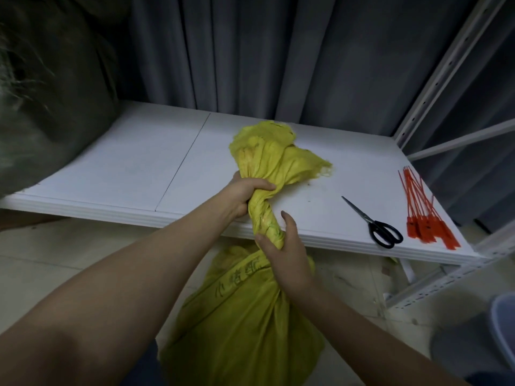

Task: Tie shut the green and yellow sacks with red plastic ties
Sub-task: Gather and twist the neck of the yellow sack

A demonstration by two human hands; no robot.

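I am looking down at a yellow sack [245, 316] standing on the floor in front of a low white shelf [111, 168]. Its neck is gathered and twisted into a rope that rises above the shelf edge, with the loose mouth fanning out over the shelf top. My left hand [245, 195] is clenched around the upper part of the twist, just under the flared mouth. My right hand [284, 252] wraps the lower part of the twist, thumb and fingers closed around it, index finger lifted a little.

No tie is on this sack yet. The bundle of red plastic ties [423, 210] lies on the right end of the shelf, well apart from my hands, and black scissors [373, 224] lie just beside them, untouched.

At the far left a dark green sack [47, 101] rests on the shelf; I cannot tell whether it is tied.

I judge the yellow sack gathered and ready. Fetching a tie, looping it round the neck and pulling it tight are all left.
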